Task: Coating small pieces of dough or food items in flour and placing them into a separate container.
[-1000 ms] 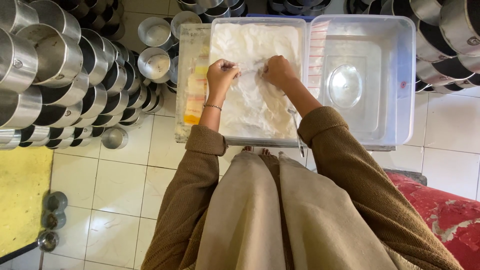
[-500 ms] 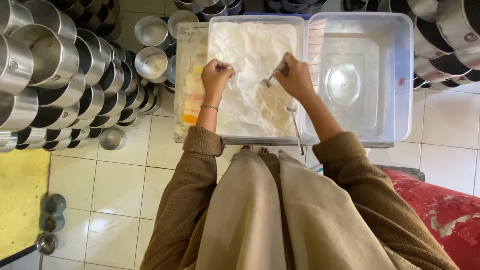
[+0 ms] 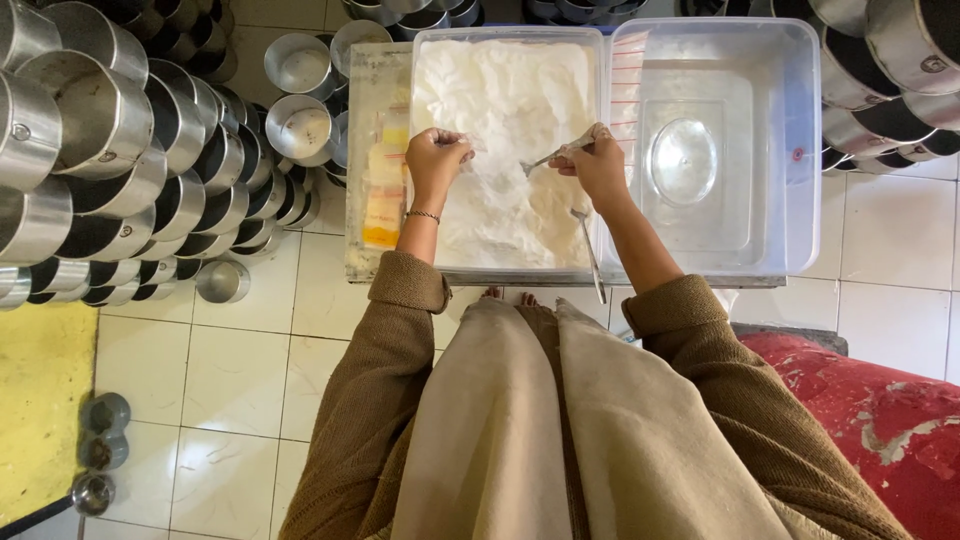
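A clear plastic tub point(image 3: 600, 272) on the floor holds a white doughy mass point(image 3: 505, 95). My left hand point(image 3: 436, 162) hovers over the left side of the mass, fingers curled around a small white lump. Over the right side, my right hand point(image 3: 600, 168) grips a metal spoon point(image 3: 545, 159) whose tip points left into the mass. A second metal utensil point(image 3: 590, 252) leans on the tub's near edge below my right wrist.
The tub's clear lid point(image 3: 790, 150) lies to the right with a round metal dish point(image 3: 683, 160) on it. A yellow and orange stack point(image 3: 384, 190) sits left of the tub. Stacked metal pots point(image 3: 100, 150) crowd the left and the right point(image 3: 890, 60). A red surface point(image 3: 870, 400) lies at lower right.
My hands were close together over the mass; the right hand has moved right with the spoon, and the left hand has stayed nearly in place.
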